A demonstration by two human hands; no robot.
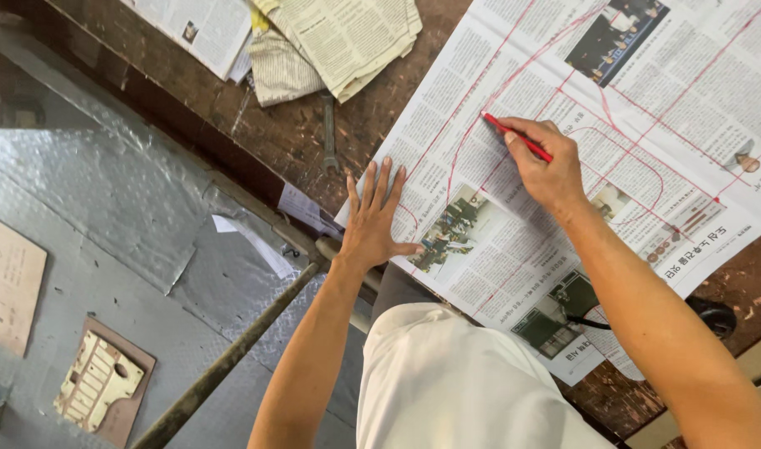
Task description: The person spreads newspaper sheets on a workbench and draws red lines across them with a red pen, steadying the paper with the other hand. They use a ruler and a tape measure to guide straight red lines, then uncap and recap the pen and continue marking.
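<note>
A red pencil (517, 137) is gripped in the right hand (551, 166) at centre frame; the left hand (372, 220) lies open, pinning the newspaper (646, 108). Should that pressure ease, the line could be smeared crooked.

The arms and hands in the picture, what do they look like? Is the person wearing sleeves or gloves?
No gloves: the left hand and the right hand are both bare, with no rings or watch showing. Both forearms are bare too, with no sleeve in view. The person wears a white garment on the body.
</note>
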